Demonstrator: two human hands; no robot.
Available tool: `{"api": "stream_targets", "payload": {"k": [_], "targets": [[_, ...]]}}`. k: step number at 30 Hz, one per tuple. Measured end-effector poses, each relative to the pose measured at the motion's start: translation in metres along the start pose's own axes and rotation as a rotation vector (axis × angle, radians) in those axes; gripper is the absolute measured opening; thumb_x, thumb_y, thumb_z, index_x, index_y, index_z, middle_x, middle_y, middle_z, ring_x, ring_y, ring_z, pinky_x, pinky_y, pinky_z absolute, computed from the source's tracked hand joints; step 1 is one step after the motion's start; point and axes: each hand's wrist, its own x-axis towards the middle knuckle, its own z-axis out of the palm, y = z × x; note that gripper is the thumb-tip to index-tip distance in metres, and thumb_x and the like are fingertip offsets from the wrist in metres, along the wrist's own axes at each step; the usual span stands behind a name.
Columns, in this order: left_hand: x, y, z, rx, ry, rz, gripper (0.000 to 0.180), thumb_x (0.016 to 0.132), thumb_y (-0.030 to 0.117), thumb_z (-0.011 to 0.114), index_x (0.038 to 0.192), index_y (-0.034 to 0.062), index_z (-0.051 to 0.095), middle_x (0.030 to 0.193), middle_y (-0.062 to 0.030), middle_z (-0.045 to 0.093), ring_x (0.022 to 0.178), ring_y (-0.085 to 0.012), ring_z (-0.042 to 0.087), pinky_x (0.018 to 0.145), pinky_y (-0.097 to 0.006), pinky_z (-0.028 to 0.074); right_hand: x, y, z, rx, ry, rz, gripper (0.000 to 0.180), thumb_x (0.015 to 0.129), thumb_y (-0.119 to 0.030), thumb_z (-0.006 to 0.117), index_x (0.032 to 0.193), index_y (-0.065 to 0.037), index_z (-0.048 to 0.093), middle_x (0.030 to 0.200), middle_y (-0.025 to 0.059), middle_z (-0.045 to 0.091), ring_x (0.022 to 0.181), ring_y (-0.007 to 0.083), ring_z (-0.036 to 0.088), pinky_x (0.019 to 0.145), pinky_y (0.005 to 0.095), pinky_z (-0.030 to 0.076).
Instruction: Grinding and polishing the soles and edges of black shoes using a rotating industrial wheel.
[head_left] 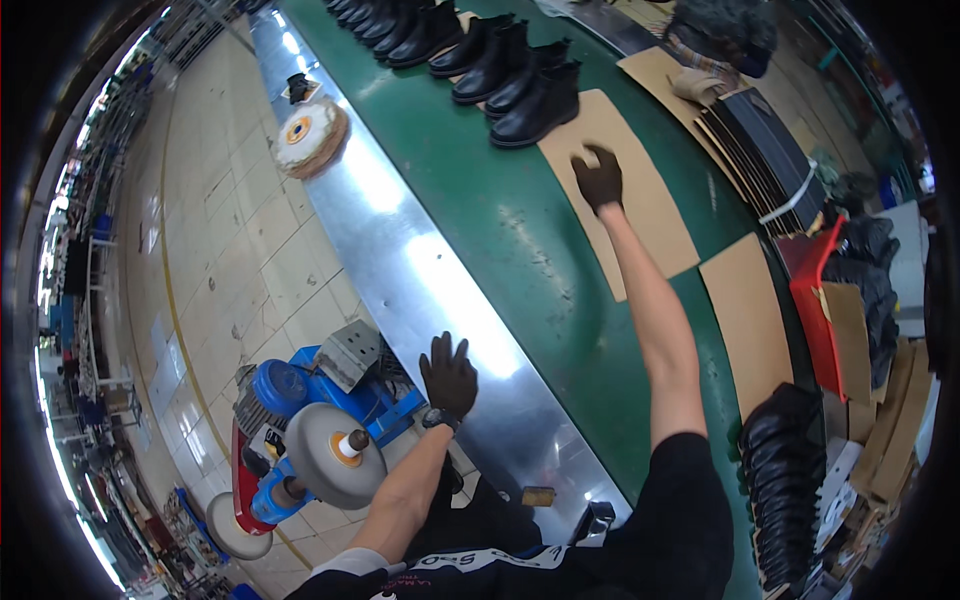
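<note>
My right hand (600, 180), in a dark glove, reaches out over a flat sheet of brown cardboard (645, 225) on the green table. Its fingers are curved and apart, with nothing between them. Just beyond it stands the nearest black ankle boot (538, 110), at the end of a long row of boots on the table; hand and boot do not touch. My left hand (450, 380), also gloved, has its fingers spread and holds nothing. It is over the edge of the shiny metal strip (430, 265) along the table's left side.
A blue-and-red machine with a grey polishing wheel (335, 455) stands at lower left, close to my left forearm. A pale buffing wheel (310, 138) lies on the strip's far part. Black boots (783, 490), more cardboard (750, 320) and a red bin (820, 310) are on the right.
</note>
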Motion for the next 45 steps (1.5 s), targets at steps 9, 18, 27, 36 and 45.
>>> {"api": "stream_targets", "payload": {"k": [9, 18, 27, 36, 45], "targets": [[0.006, 0.011, 0.003, -0.085, -0.005, -0.027, 0.041, 0.074, 0.015, 0.055, 0.114, 0.0142, 0.051, 0.129, -0.0136, 0.041, 0.123, -0.0304, 0.035, 0.097, -0.054, 0.025, 0.133, -0.039, 0.075, -0.513, -0.222, 0.025, 0.047, 0.073, -0.022, 0.056, 0.117, -0.009, 0.046, 0.122, 0.0157, 0.046, 0.109, 0.0314, 0.050, 0.089, 0.0409, 0.042], [-0.002, 0.006, 0.005, -0.124, 0.104, -0.020, 0.033, 0.078, 0.014, 0.051, 0.111, 0.0131, 0.055, 0.128, -0.0115, 0.044, 0.123, -0.0286, 0.035, 0.097, -0.051, 0.026, -0.007, -0.102, -0.017, -0.357, -0.074, -0.556, 0.009, 0.080, -0.009, 0.047, 0.086, -0.005, 0.052, 0.090, 0.0141, 0.053, 0.075, 0.0327, 0.058, 0.061, 0.0418, 0.049], [0.005, 0.075, -0.113, -2.658, -0.599, -0.357, 0.060, 0.087, 0.054, 0.038, 0.118, 0.0034, 0.048, 0.122, -0.0119, 0.050, 0.110, -0.0233, 0.050, 0.092, -0.035, 0.040, -0.227, -0.263, -0.189, 0.053, -0.358, -0.507, 0.019, 0.073, 0.001, 0.062, 0.091, -0.004, 0.058, 0.079, 0.0108, 0.058, 0.067, 0.0233, 0.059, 0.061, 0.0281, 0.048], [-0.008, 0.086, -0.146, -2.478, -0.868, -0.428, 0.041, 0.090, 0.022, 0.047, 0.119, -0.0068, 0.042, 0.099, -0.0197, 0.058, 0.087, -0.0197, 0.059, 0.071, -0.024, 0.051, -0.303, -0.306, -0.246, -0.132, -0.278, -1.091, 0.020, 0.059, -0.006, 0.069, 0.078, -0.006, 0.063, 0.086, 0.0088, 0.053, 0.064, 0.0197, 0.055, 0.056, 0.0313, 0.051], [-0.001, 0.053, -0.112, -2.722, -0.928, -0.210, 0.058, 0.090, 0.045, 0.040, 0.131, 0.0040, 0.033, 0.127, -0.0151, 0.045, 0.114, -0.0267, 0.046, 0.098, -0.039, 0.037, -0.303, -0.332, -0.265, -0.283, -0.346, -1.133, 0.037, 0.059, -0.007, 0.064, 0.095, -0.002, 0.062, 0.088, 0.0113, 0.054, 0.065, 0.0187, 0.052, 0.057, 0.0310, 0.044]]}}
